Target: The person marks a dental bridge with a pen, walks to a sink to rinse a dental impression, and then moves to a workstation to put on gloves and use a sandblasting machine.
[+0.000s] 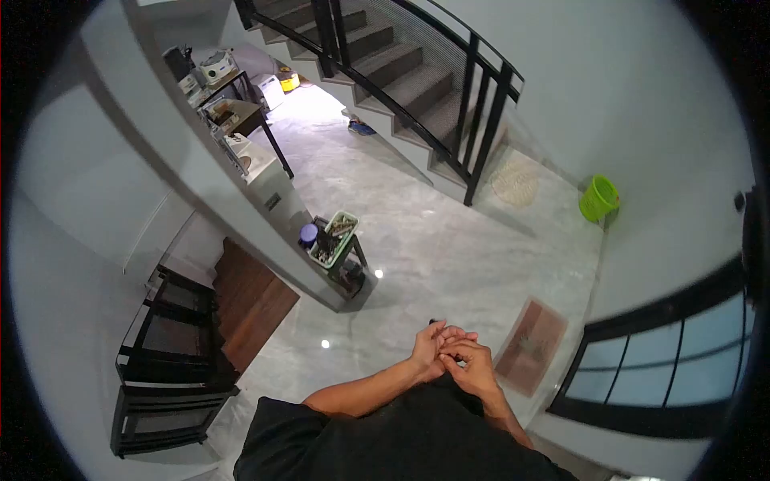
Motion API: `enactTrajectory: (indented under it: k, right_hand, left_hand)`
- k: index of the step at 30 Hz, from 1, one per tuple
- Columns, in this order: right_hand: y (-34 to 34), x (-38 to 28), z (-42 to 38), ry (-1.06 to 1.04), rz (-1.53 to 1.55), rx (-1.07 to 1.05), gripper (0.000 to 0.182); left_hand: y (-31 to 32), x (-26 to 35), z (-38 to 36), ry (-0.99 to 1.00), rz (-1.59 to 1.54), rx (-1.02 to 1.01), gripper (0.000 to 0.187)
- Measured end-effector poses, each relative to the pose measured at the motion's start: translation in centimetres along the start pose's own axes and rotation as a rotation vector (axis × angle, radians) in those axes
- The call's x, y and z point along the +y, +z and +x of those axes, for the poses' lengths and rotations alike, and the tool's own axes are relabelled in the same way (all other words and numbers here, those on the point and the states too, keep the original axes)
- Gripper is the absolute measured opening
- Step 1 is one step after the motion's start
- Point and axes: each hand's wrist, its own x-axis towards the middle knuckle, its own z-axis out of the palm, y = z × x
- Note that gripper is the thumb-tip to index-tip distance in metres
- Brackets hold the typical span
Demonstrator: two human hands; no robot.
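Observation:
Close in front of my dark shirt, both hands meet over the floor. My left hand (431, 350) is turned palm up, its fingers stretched out toward the right and slightly curved. Over that palm, my right hand (471, 367) has its thumb and fingertips drawn together in a pinch against the left fingers. Whether something small lies between the fingertips I cannot tell. A small dark shape (434, 322) shows just beyond the left hand's fingers, mostly hidden behind it.
A patterned doormat (531, 346) lies right of my hands, near a dark-framed window (654, 361). A green bin (599, 199) stands by the wall. Stairs with a black railing (417, 120) rise ahead. Left of centre, a small stand holds a basket (335, 240) beside a pillar (241, 192).

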Motion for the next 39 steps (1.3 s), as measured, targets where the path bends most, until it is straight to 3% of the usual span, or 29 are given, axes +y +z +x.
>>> enactTrajectory:
  k: [3,8,14,17,27,32,39]
  right_hand:
    - [-2.6,1.1,9.8,-0.022,-0.034,-0.149,0.013]
    - [-5.2,0.3,26.2,-0.26,-0.036,-0.305,0.013]
    - [-2.4,0.8,44.9,-0.471,-0.122,-0.386,0.015]
    - [0.0,1.5,54.0,-0.423,-0.139,-0.459,0.013]
    - [5.0,-2.2,83.6,-0.412,-0.045,-0.253,0.013]
    - [8.4,-0.2,96.5,-0.287,0.036,-0.281,0.014]
    - [14.4,0.0,117.9,-0.277,0.09,-0.456,0.013]
  left_hand:
    - [1.2,6.4,5.8,0.035,-0.113,0.087,0.048]
    - [3.1,17.6,13.5,0.216,-0.159,0.038,0.046]
    - [3.2,32.7,20.7,0.371,-0.291,0.041,0.043]
    - [1.7,40.9,24.6,0.39,-0.356,0.058,0.044]
    - [3.1,70.5,36.5,0.38,-0.2,-0.013,0.044]
    - [1.5,81.8,42.1,0.411,-0.213,0.037,0.043]
    - [-2.1,99.9,48.8,0.548,-0.283,0.112,0.043]
